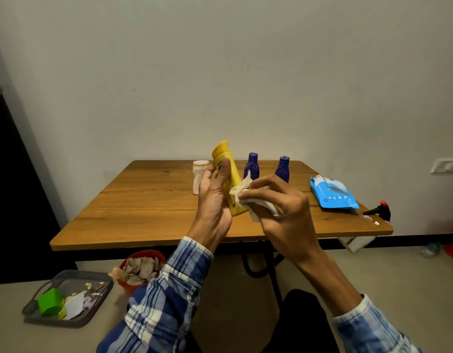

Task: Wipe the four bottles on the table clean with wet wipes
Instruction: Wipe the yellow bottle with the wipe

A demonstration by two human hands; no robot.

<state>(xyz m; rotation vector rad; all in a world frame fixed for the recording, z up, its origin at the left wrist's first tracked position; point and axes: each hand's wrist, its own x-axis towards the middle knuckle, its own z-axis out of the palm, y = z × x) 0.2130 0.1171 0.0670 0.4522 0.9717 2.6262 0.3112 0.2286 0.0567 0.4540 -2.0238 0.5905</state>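
evidently the left hand [215, 197] grips the yellow bottle [226, 174] tilted above the wooden table [149, 200], so its side faces the wet wipe [248, 200] bunched in the right hand [284, 212]. white bottle [200, 177] and two blue bottles [252, 166] stand behind.

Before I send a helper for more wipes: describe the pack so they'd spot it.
On the wooden table, look right of the two blue bottles, near the edge. The wet wipes pack lies there, the only flat, light blue pouch.
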